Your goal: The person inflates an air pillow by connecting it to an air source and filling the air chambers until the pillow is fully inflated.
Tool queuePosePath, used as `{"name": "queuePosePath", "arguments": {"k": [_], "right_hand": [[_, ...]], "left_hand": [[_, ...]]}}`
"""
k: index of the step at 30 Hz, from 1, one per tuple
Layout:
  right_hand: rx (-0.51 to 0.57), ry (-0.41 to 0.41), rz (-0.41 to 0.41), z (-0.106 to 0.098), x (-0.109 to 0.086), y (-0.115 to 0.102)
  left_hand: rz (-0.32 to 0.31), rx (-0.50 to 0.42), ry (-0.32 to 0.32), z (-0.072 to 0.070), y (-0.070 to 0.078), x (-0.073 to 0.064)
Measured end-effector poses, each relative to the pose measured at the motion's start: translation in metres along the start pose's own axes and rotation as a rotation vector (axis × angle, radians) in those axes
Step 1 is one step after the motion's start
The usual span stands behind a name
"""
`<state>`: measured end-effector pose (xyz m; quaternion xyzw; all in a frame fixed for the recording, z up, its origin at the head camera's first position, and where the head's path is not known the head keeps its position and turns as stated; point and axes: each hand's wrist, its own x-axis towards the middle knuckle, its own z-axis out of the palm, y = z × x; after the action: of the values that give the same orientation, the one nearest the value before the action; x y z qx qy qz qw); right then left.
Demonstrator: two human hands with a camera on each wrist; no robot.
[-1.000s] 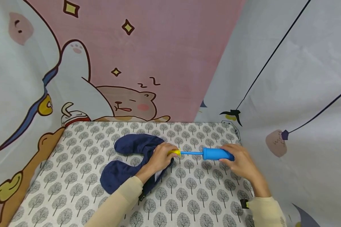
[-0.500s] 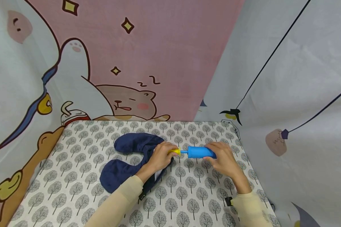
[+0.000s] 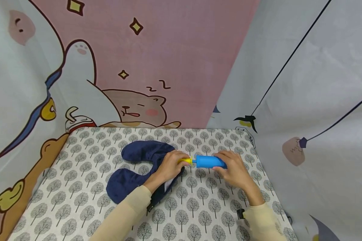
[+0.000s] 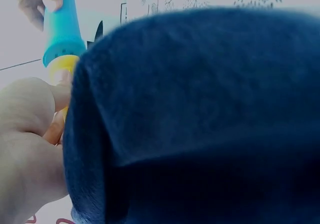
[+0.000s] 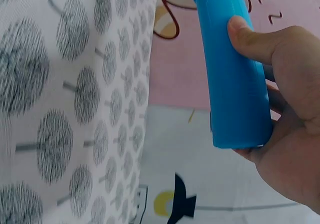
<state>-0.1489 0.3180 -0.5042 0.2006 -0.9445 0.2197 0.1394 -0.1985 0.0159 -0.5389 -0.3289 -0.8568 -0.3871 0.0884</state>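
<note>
A hand pump with a blue barrel (image 3: 209,162) lies level between the two hands. My right hand (image 3: 233,169) grips the barrel near its right end, thumb along its side in the right wrist view. My left hand (image 3: 170,165) holds the pump's yellow end piece (image 3: 185,161) at the edge of a navy U-shaped neck pillow (image 3: 123,185). Only a short bit of the blue rod shows between barrel and yellow piece. In the left wrist view the pillow's dark fabric (image 4: 210,93) fills most of the frame and hides the left fingertips.
The table wears a white cloth (image 3: 199,211) printed with grey trees. Behind it hangs a pink cartoon curtain (image 3: 181,60), and a pale curtain (image 3: 319,83) runs along the right side. A white patch shows on the pillow beneath the left wrist.
My right hand has pushed the blue barrel leftward, and the rod has slid almost wholly into it. The left hand and the neck pillow have stayed in place.
</note>
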Motion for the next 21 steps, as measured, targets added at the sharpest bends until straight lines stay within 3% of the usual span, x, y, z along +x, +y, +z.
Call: {"name": "queuePosePath", "arguments": {"k": [4, 10, 21], "right_hand": [[0.025, -0.02, 0.031, -0.01, -0.011, 0.016], [0.023, -0.023, 0.013, -0.027, -0.022, 0.038], [0.045, -0.038, 0.072, -0.06, -0.041, 0.068]], "left_hand": [[0.0, -0.001, -0.014, -0.002, -0.001, 0.001], [-0.033, -0.014, -0.038, -0.005, 0.0, -0.001], [-0.058, -0.054, -0.036, -0.004, -0.001, -0.002]]}}
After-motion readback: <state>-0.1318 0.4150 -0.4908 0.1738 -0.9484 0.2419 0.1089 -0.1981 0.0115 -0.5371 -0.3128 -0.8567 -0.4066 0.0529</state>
